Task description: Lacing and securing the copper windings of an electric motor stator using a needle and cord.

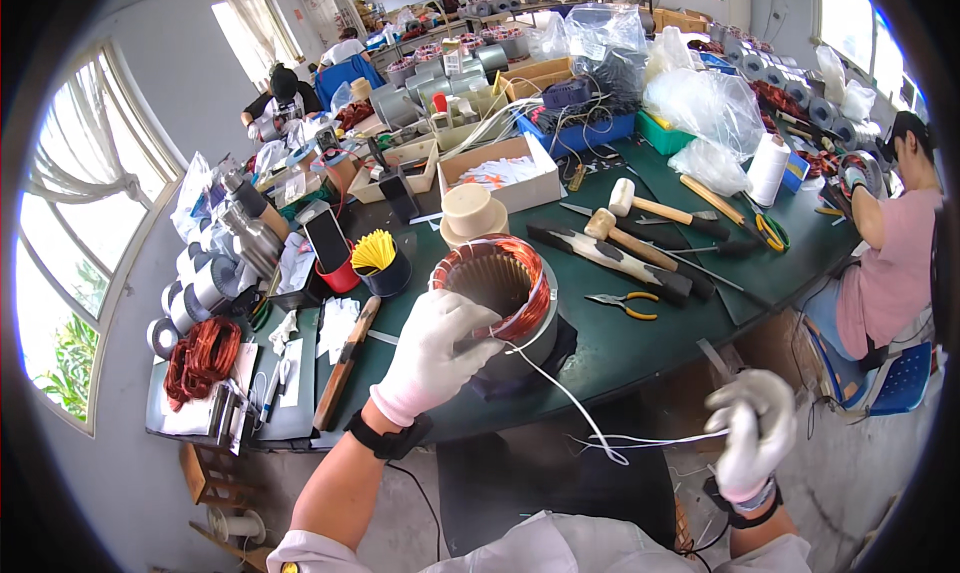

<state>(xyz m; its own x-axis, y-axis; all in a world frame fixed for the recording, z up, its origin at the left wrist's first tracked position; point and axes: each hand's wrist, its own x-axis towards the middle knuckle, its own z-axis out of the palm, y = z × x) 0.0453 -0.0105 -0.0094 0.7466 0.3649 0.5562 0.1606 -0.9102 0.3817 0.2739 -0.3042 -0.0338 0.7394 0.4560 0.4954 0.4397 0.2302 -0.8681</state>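
A motor stator (541, 341) with a ring of copper winding (532, 291) stands upright at the near edge of the green table. My left hand (440, 351), in a white glove, is closed with its fingertips on the near left side of the winding. A white lacing cord (568, 395) comes off the winding beside those fingers, loops down past the table edge and runs right. My right hand (752, 433), also gloved and slightly blurred, is closed on the cord's other stretch, out to the right over the floor.
Right of the stator lie pliers (625, 303), mallets (640, 205) and a hammer-like tool (610, 257). Behind it stand stacked cream rings (474, 213) and a cup of yellow strips (375, 255). Copper coils (203, 358) lie at left. A co-worker (890, 243) sits at right.
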